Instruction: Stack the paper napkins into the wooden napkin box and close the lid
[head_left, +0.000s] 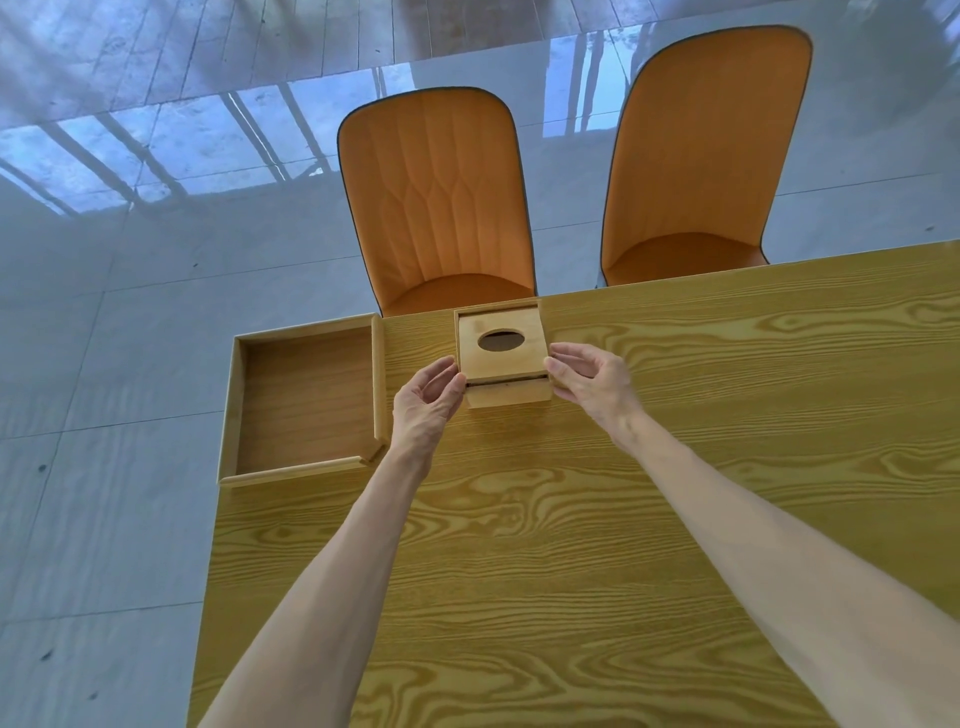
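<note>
A small wooden napkin box (511, 392) stands near the far edge of the table. Its lid (501, 358), a flat wooden panel with an oval hole, lies on top, with a dark gap showing under its near edge. My left hand (428, 397) touches the lid's near left corner with thumb and fingertips. My right hand (589, 379) pinches the lid's right edge. No paper napkins are visible; the dark oval hole shows nothing of the inside.
An empty wooden tray (306, 400) sits at the table's far left corner, partly over the edge. The wood-grain table (545, 545) stretches toward me. Two orange chairs (441, 208) stand behind the far edge on a glossy tiled floor.
</note>
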